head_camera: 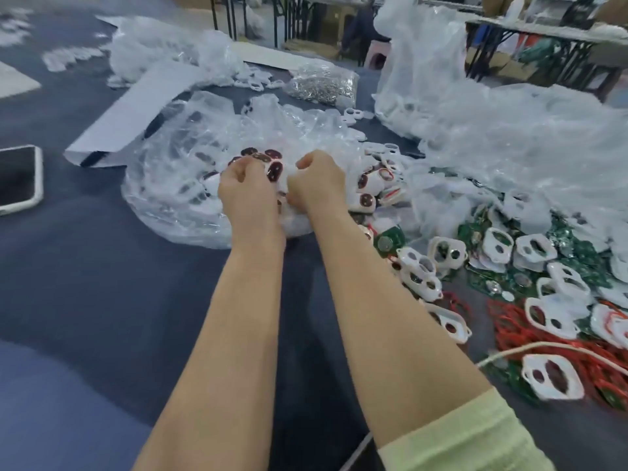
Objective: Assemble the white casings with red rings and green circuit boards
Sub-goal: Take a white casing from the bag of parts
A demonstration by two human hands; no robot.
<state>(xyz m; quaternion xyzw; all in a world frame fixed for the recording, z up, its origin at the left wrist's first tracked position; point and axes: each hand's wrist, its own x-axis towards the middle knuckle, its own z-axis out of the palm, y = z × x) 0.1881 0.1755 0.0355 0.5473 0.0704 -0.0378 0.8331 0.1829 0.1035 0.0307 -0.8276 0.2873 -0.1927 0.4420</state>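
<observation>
Head view showed me a dark blue desk (102, 266) cluttered on every side: a phone (18, 178) at the left edge, a flat white carton (136, 110) behind it, a pouch (323, 85) of small metal parts farther back, and a great heap of clear sheeting (492, 124) on the right. A white cable (543, 348) crossed the near right corner. Under that sheeting's edge lay the loose stock, well right of the hands: white casings (528, 363) scattered over red rings (509, 331) and green boards (584, 253). More casings, with dark oval faces, sat inside a crumpled clear bag (176, 185) at centre, some spilling just beside its right side. Both hands rested on that bag, close together, with those dark-faced casings touching the left hand (243, 190) and just beyond its knuckles. Both forearms reached straight forward, knuckles up. The left hand and right hand (317, 185) were both curled tight, bunching the bag's film; their fingertips were hidden. A pale green sleeve (469, 436) covered the right upper arm.
</observation>
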